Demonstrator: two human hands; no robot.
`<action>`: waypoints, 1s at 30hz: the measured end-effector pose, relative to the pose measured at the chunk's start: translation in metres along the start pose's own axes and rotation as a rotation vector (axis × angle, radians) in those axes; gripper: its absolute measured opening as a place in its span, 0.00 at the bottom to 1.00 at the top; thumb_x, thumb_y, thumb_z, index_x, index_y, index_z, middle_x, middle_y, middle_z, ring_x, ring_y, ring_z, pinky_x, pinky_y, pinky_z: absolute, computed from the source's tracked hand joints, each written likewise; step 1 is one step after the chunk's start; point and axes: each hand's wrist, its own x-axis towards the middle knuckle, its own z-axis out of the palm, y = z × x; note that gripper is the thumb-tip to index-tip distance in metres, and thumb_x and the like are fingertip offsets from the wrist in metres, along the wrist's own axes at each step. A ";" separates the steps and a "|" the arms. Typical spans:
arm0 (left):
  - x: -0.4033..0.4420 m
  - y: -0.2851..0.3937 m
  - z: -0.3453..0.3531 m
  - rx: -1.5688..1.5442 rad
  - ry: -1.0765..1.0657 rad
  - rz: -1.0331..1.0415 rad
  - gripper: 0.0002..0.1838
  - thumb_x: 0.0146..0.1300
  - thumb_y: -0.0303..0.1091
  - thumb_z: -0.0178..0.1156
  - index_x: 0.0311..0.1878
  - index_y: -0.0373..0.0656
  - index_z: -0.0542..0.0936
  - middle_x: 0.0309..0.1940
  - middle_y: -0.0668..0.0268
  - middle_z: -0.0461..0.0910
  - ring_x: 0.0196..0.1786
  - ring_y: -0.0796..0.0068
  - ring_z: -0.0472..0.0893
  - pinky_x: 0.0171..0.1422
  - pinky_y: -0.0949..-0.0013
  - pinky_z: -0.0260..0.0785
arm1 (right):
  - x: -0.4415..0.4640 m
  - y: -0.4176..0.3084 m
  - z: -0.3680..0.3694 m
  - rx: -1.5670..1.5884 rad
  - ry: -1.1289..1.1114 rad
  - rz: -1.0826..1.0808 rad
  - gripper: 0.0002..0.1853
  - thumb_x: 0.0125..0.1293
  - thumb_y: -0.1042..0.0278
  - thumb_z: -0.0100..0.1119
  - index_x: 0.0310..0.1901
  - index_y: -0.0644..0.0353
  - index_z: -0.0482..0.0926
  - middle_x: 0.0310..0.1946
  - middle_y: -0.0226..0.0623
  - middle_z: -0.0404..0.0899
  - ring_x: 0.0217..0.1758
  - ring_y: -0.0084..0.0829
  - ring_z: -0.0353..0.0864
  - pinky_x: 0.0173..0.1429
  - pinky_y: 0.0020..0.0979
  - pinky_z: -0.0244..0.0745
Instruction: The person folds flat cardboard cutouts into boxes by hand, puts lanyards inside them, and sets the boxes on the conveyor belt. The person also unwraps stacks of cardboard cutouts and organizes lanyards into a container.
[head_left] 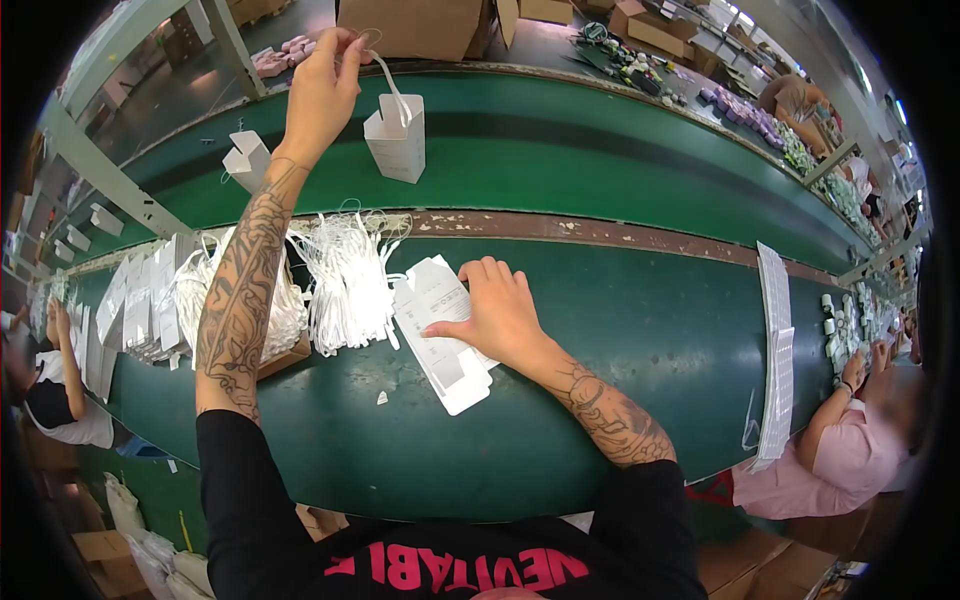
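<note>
My left hand [325,85] reaches up over the far conveyor, closed in a pinch on a thin white strap [388,76]. The strap runs down into an open-topped white box [397,145] that stands upright at the far belt. My right hand [500,310] is at the right edge of a flattened white carton [445,345], thumb across its printed face. Part of that carton is hidden under the hand. To its left lies a bundle of white straps [345,285].
More straps [270,310] fill a cardboard tray behind my left forearm, beside stacked flat cartons [150,300]. Another white box [247,158] stands on the far belt [540,150]. White sheets [773,350] lie at right. Co-workers sit at both sides [840,440].
</note>
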 end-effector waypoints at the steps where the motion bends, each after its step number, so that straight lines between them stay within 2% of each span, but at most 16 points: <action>1: -0.001 -0.002 -0.003 0.022 -0.006 -0.008 0.11 0.78 0.38 0.55 0.50 0.40 0.77 0.35 0.64 0.88 0.25 0.72 0.81 0.33 0.69 0.73 | 0.001 0.000 0.000 0.008 -0.011 0.011 0.45 0.45 0.34 0.80 0.52 0.65 0.75 0.47 0.40 0.74 0.54 0.40 0.73 0.57 0.38 0.64; 5: -0.009 -0.008 -0.015 0.133 0.007 0.014 0.09 0.77 0.38 0.55 0.50 0.44 0.78 0.35 0.65 0.89 0.30 0.63 0.85 0.36 0.63 0.75 | 0.001 -0.002 0.000 0.025 -0.014 0.023 0.44 0.45 0.36 0.81 0.53 0.64 0.74 0.48 0.40 0.75 0.55 0.41 0.74 0.57 0.39 0.64; 9: -0.022 -0.016 -0.018 0.286 -0.012 0.062 0.08 0.76 0.38 0.56 0.50 0.47 0.78 0.33 0.65 0.88 0.35 0.54 0.86 0.39 0.57 0.76 | -0.001 0.000 0.006 0.013 0.061 0.015 0.44 0.45 0.40 0.83 0.55 0.63 0.74 0.48 0.42 0.77 0.52 0.41 0.77 0.56 0.39 0.65; 10: -0.027 -0.020 -0.021 0.343 -0.083 0.090 0.09 0.75 0.34 0.57 0.55 0.46 0.78 0.38 0.66 0.87 0.31 0.63 0.83 0.39 0.62 0.75 | 0.000 0.001 0.007 0.010 0.077 0.013 0.44 0.45 0.41 0.83 0.56 0.63 0.74 0.47 0.42 0.78 0.50 0.41 0.77 0.56 0.39 0.65; 13: -0.042 -0.014 -0.029 0.303 -0.240 0.017 0.12 0.73 0.32 0.59 0.58 0.47 0.78 0.44 0.64 0.86 0.37 0.66 0.83 0.43 0.62 0.76 | 0.004 -0.003 0.000 0.035 0.051 0.063 0.43 0.46 0.44 0.83 0.57 0.64 0.74 0.44 0.42 0.80 0.47 0.40 0.79 0.57 0.39 0.66; 14: -0.049 -0.009 -0.035 0.266 -0.294 -0.050 0.15 0.71 0.29 0.61 0.59 0.46 0.78 0.49 0.63 0.83 0.41 0.69 0.83 0.45 0.64 0.76 | 0.005 -0.006 -0.004 0.052 0.027 0.091 0.43 0.46 0.45 0.83 0.58 0.64 0.74 0.43 0.41 0.81 0.47 0.40 0.80 0.58 0.38 0.67; 17: -0.066 0.021 -0.046 0.012 -0.211 -0.073 0.14 0.69 0.28 0.62 0.57 0.43 0.78 0.48 0.64 0.84 0.41 0.70 0.83 0.46 0.66 0.75 | 0.011 -0.015 -0.027 0.137 -0.208 0.209 0.41 0.49 0.48 0.83 0.57 0.65 0.74 0.41 0.40 0.81 0.47 0.38 0.80 0.59 0.39 0.68; 19: -0.103 0.048 -0.049 -0.054 -0.300 -0.028 0.12 0.69 0.27 0.62 0.55 0.40 0.79 0.48 0.63 0.83 0.41 0.71 0.83 0.45 0.69 0.75 | 0.012 -0.004 -0.020 0.233 -0.247 0.224 0.40 0.50 0.45 0.81 0.56 0.65 0.75 0.45 0.43 0.81 0.47 0.41 0.81 0.57 0.38 0.67; 20: -0.126 0.069 -0.049 -0.100 -0.385 -0.055 0.12 0.68 0.27 0.63 0.53 0.41 0.79 0.49 0.62 0.83 0.43 0.69 0.83 0.47 0.67 0.75 | 0.011 0.002 -0.014 0.281 -0.273 0.233 0.40 0.50 0.44 0.80 0.56 0.65 0.75 0.48 0.44 0.82 0.47 0.43 0.81 0.57 0.38 0.66; 21: -0.148 0.087 -0.052 -0.145 -0.468 -0.082 0.11 0.67 0.27 0.63 0.52 0.41 0.80 0.49 0.62 0.83 0.44 0.68 0.84 0.49 0.65 0.75 | 0.009 0.005 -0.010 0.232 -0.154 0.173 0.40 0.51 0.45 0.80 0.57 0.66 0.75 0.49 0.45 0.81 0.47 0.43 0.81 0.57 0.39 0.67; 23: -0.193 0.102 -0.056 -0.043 -0.756 0.059 0.12 0.66 0.31 0.66 0.50 0.39 0.80 0.50 0.60 0.84 0.51 0.62 0.83 0.56 0.59 0.74 | 0.003 0.010 -0.004 0.134 0.084 0.056 0.40 0.52 0.45 0.80 0.58 0.66 0.75 0.51 0.47 0.80 0.47 0.43 0.81 0.57 0.39 0.67; 24: -0.213 0.108 -0.058 0.019 -0.865 0.121 0.17 0.65 0.34 0.66 0.54 0.38 0.79 0.55 0.58 0.82 0.58 0.58 0.80 0.63 0.56 0.71 | 0.002 0.009 -0.008 0.119 0.057 0.055 0.41 0.55 0.47 0.78 0.62 0.69 0.73 0.50 0.47 0.79 0.48 0.40 0.81 0.56 0.40 0.71; 25: -0.232 0.113 -0.059 0.076 -0.975 0.181 0.21 0.65 0.37 0.67 0.58 0.37 0.79 0.61 0.55 0.79 0.65 0.54 0.77 0.70 0.54 0.68 | 0.000 0.004 -0.012 0.249 0.007 0.096 0.41 0.57 0.47 0.77 0.62 0.69 0.72 0.50 0.46 0.79 0.49 0.38 0.80 0.55 0.40 0.73; 27: -0.261 0.122 -0.059 0.106 -0.882 0.241 0.25 0.67 0.41 0.65 0.62 0.36 0.76 0.69 0.52 0.71 0.72 0.52 0.71 0.75 0.52 0.64 | -0.004 -0.005 -0.017 0.510 -0.089 0.186 0.41 0.60 0.47 0.76 0.64 0.70 0.71 0.48 0.45 0.78 0.50 0.35 0.80 0.53 0.39 0.76; 28: -0.267 0.122 -0.058 0.127 -0.829 0.275 0.27 0.67 0.42 0.64 0.64 0.36 0.75 0.73 0.50 0.67 0.75 0.51 0.68 0.77 0.51 0.62 | -0.004 0.000 -0.009 0.515 -0.015 0.128 0.40 0.60 0.52 0.76 0.65 0.71 0.70 0.45 0.42 0.79 0.44 0.29 0.80 0.47 0.35 0.79; 30: -0.271 0.116 -0.060 0.100 -0.895 0.277 0.31 0.67 0.43 0.64 0.68 0.36 0.72 0.77 0.50 0.60 0.77 0.50 0.65 0.80 0.51 0.59 | 0.000 0.005 -0.007 0.762 -0.060 0.253 0.38 0.59 0.57 0.78 0.63 0.71 0.71 0.42 0.38 0.79 0.39 0.24 0.78 0.43 0.29 0.77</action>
